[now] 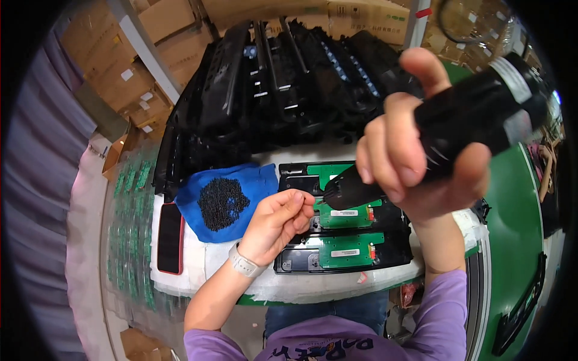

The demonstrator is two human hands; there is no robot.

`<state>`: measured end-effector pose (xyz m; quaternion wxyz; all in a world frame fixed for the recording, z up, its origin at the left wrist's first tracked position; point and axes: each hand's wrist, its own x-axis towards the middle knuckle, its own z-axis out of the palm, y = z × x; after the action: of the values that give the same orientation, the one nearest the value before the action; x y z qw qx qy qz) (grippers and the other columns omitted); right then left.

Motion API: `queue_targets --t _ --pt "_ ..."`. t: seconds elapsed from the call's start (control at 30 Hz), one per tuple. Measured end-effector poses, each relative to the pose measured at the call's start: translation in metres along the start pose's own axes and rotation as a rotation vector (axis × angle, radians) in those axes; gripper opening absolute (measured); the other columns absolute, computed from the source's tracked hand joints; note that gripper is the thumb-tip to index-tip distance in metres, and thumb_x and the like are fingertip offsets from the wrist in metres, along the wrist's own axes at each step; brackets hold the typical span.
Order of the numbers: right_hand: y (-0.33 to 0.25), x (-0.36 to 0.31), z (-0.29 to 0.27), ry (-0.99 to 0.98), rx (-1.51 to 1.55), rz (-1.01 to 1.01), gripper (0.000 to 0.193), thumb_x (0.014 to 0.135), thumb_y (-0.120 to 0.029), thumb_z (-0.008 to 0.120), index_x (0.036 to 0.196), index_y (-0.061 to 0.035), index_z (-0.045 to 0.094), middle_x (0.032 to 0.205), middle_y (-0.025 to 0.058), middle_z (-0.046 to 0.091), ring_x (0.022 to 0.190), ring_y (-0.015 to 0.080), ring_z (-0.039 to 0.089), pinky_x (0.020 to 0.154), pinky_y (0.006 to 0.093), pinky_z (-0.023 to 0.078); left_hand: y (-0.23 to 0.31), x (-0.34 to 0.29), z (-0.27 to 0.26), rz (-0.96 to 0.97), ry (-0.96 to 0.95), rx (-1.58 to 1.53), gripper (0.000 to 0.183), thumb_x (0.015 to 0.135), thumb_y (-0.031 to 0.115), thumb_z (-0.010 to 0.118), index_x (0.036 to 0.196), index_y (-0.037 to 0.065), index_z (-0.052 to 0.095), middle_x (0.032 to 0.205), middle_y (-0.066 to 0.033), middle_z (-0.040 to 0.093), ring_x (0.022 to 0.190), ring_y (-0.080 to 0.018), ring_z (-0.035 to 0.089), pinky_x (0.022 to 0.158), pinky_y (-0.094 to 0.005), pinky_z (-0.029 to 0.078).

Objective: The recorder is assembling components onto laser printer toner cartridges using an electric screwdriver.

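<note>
My right hand (394, 147) is wrapped round a black electric screwdriver (469, 117), held tilted with its tip pointing down and left. At that tip, the thumb and fingertips of my left hand (280, 219) are pinched together; whatever they hold is too small to make out. Beneath both hands lie black plastic housings (394, 249) with green circuit boards (337, 260) set in them, each bearing a white label. The screwdriver and my right hand hide part of the upper ones. A heap of small black screws (221, 204) rests on a blue cloth (260, 177) left of the housings.
A phone with a red edge (170, 239) lies beside the cloth. Many black plastic parts (265, 90) are piled behind the work area. Clear trays with green boards (129, 228) stand at left, cardboard boxes (174, 54) at the back. A green table (512, 222) is at right.
</note>
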<state>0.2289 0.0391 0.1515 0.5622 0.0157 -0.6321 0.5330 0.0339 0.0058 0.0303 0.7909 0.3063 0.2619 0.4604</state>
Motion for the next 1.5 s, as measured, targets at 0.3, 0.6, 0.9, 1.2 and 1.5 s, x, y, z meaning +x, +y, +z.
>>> queue_targets --t 0.3,0.6,0.9,1.2,1.5 --pt "0.022 -0.004 -0.023 0.045 0.240 -0.007 0.052 0.083 -0.055 0.054 0.112 -0.0121 0.043 0.060 -0.0035 0.045 0.046 0.0098 0.045 0.056 0.0273 0.042 -0.003 -0.003 -0.005 0.012 0.008 -0.020 0.024 0.092 0.018 0.053 0.102 -0.003 0.058 0.084 -0.0079 0.061 0.063 -0.0101 0.051 0.059 -0.0224 0.043" --pt "0.021 -0.010 -0.017 0.053 0.101 0.071 0.052 0.082 -0.055 0.054 0.109 -0.0115 0.043 0.059 -0.0032 0.045 0.044 0.0094 0.044 0.053 0.0261 0.041 -0.009 -0.005 -0.006 0.025 0.006 0.008 0.023 0.090 0.016 0.056 0.103 -0.003 0.058 0.083 -0.0091 0.062 0.062 -0.0111 0.053 0.058 -0.0231 0.044" --pt "0.024 -0.014 0.000 0.340 0.093 0.137 0.044 0.089 -0.048 0.042 0.107 -0.0080 0.048 0.058 -0.0017 0.044 0.043 0.0100 0.041 0.053 0.0282 0.040 -0.011 -0.008 -0.005 0.093 0.054 0.113 0.020 0.088 0.011 0.059 0.103 -0.001 0.060 0.084 -0.0100 0.064 0.060 -0.0104 0.054 0.056 -0.0214 0.045" --pt "0.030 -0.008 -0.009 0.381 0.247 0.141 0.040 0.092 -0.042 0.038 0.106 -0.0059 0.050 0.059 -0.0010 0.043 0.046 0.0104 0.042 0.054 0.0287 0.040 0.001 -0.009 0.005 -0.044 0.067 0.464 0.018 0.081 -0.004 0.061 0.099 -0.002 0.064 0.082 -0.0084 0.066 0.058 -0.0099 0.058 0.053 -0.0208 0.047" --pt "0.050 -0.010 -0.023 0.242 -0.072 0.309 0.022 0.077 -0.020 0.069 0.077 -0.0014 0.057 0.055 0.0008 0.052 0.043 0.0068 0.047 0.041 0.0209 0.035 -0.001 -0.003 0.004 0.101 0.206 0.658 0.009 0.081 0.000 0.065 0.089 -0.003 0.063 0.072 -0.0013 0.063 0.058 -0.0034 0.054 0.053 -0.0156 0.042"
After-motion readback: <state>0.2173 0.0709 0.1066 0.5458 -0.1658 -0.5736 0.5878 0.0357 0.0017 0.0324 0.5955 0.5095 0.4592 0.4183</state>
